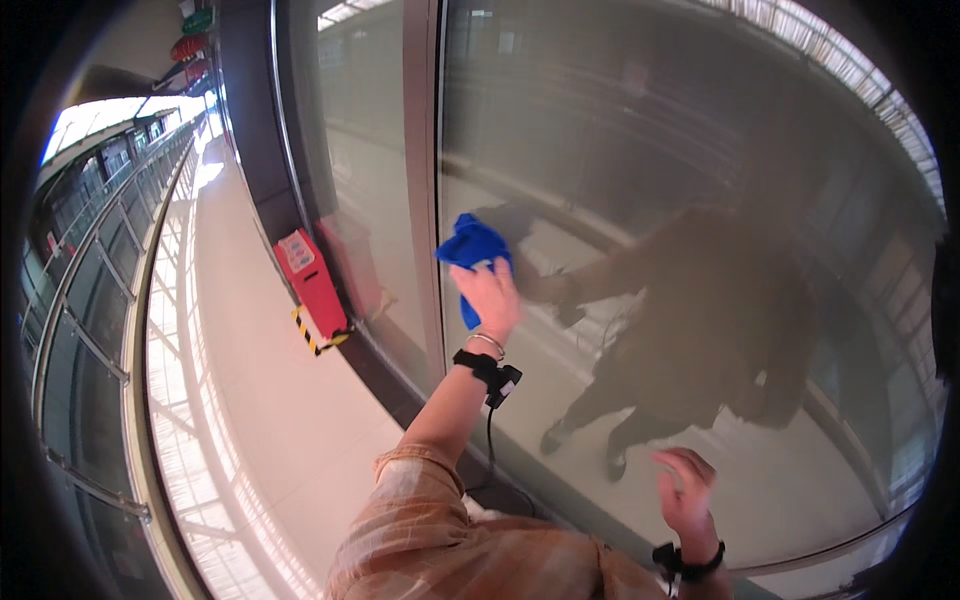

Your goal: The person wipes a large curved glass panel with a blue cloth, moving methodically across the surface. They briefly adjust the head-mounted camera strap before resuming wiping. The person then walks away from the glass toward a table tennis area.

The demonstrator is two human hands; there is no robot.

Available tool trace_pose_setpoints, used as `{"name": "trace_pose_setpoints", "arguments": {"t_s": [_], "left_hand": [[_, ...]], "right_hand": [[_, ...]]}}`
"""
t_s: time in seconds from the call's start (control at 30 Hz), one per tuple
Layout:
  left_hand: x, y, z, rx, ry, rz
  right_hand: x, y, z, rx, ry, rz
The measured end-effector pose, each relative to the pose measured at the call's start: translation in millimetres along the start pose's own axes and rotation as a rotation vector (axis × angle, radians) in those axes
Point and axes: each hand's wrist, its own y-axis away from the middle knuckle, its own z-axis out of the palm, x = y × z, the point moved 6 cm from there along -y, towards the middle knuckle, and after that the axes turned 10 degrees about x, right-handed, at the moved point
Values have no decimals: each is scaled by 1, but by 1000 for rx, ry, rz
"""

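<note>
My left hand (488, 302) presses a blue cloth (474, 244) against a large glass pane (600, 150), close to the brown metal frame (425, 190). Part of the cloth hangs below the fingers. A bracelet and a black strap with a small device circle that wrist. Lower right, my right hand (687, 488) is held in front of the glass, loosely curled with its fingers apart and nothing in it. Another black strap (690, 562) goes round the right wrist. A dark reflection of a person shows in the pane.
A red box (312, 284) stands on the floor by the wall, with yellow-and-black tape (304, 331) around its base. To the left runs a pale walkway (240, 330) beside a metal railing (105, 255). A black cable (490, 440) hangs from the left wrist device.
</note>
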Motion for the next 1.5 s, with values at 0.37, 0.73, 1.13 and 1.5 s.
{"name": "trace_pose_setpoints", "arguments": {"t_s": [0.37,0.73,1.13,1.5], "left_hand": [[286,-253,20,327,272,378],[357,-251,20,207,304,874],[391,-193,5,270,361,769],[356,-218,6,264,393,785]], "right_hand": [[16,54,-64,247,190,166],[27,82,-70,382,284,179],[22,110,-103,553,410,339],[35,106,-96,592,302,183]]}}
